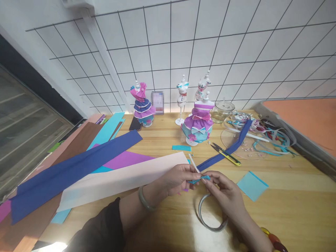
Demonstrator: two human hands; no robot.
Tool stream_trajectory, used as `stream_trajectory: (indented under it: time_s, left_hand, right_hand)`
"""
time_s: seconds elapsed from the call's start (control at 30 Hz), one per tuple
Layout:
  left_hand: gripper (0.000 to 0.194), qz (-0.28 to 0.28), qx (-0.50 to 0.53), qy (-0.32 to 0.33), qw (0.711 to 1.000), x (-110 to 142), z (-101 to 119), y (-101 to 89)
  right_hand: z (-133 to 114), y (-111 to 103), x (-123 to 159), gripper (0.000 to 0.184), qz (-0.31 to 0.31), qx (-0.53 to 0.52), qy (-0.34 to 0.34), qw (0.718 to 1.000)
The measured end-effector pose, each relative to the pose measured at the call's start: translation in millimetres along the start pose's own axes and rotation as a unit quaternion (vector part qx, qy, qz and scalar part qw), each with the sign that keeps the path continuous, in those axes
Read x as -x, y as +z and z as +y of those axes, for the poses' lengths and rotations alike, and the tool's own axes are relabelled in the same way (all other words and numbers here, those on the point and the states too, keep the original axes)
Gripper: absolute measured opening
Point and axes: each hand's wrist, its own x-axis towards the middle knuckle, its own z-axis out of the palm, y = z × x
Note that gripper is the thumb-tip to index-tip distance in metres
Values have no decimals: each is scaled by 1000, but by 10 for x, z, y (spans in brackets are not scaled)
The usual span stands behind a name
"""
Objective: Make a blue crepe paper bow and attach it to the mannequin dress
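Note:
My left hand pinches one end of a small folded blue bow-like piece of fabric between thumb and fingers. On the other side, the fingers of my right hand are closed on the same piece. A narrow white strip rises from between the fingertips, and its lower end is hidden there. Beside my right wrist is a grey-white ring, partly covered by the hand. Just beyond the hands lie a long dark blue fabric strip and yellow-handled snips.
Long fabric strips in several colours cover the left. Dress-form figures stand at the back, two wearing layered dresses. A glass jar and tangled ribbons sit back right. A light blue square lies right, a short blue strip ahead.

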Motion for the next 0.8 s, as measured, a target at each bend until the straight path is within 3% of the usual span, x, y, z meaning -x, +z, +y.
stream_trajectory:
  time_s: [0.27,0.47,0.6,0.8]
  left_hand:
    - [33,86,-118,85,986,-1,14,44]
    - [33,83,-96,92,988,-20,-5,26]
    - [34,110,-125,92,982,-18,-6,19]
    - [28,107,-165,175,965,13,23,76]
  right_hand:
    - [-58,20,-19,16,-11,-30,59,998]
    - [-45,19,-22,18,-21,-42,78,996]
    - [-64,23,-25,18,-10,-52,85,995]
    - [-102,35,-55,22,3,-102,129,986]
